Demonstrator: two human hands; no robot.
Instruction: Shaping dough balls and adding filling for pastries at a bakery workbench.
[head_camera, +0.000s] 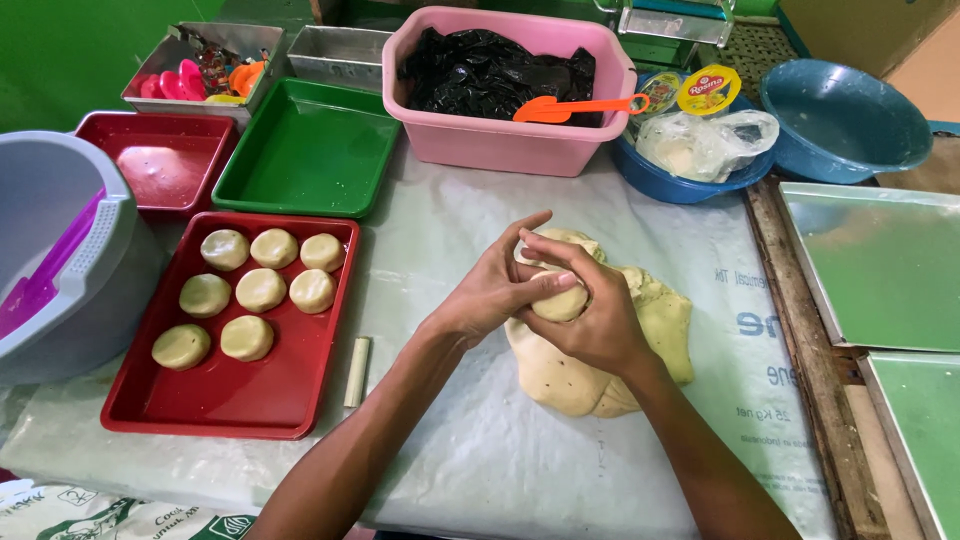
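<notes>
Both hands meet at the centre of the frame, and between them sits a small pale-yellow dough ball (560, 300). The left hand (495, 290) comes in from the lower left, fingers curled close over the top and near side of the ball, thumb stretched up and over. The right hand (600, 320) cups it from the right and below, fingers wrapped tight around it, so only a slice of the ball shows between the two. Both hands are closed on that one piece.

Directly under and behind the hands lies the big flattened mass of pale-yellow dough (665, 330), spread on the white plastic sheet (450, 440) that covers the table. The ball is held just above that mass.

Over at centre left, a red rectangular plastic tray (240, 400) carries eight round flattened dough discs (261, 290), set in three rows in its upper half. Just to the right of the tray, a short pale stick (357, 371) lies on the sheet.

Upper left of centre, an empty green rectangular tray (310, 150); beside it on the left, a second red tray (165, 165). At top centre, a pink plastic tub (500, 140) holds black plastic, with an orange plastic scoop (570, 107) resting across it. Upper right, a blue round bowl (845, 120).
</notes>
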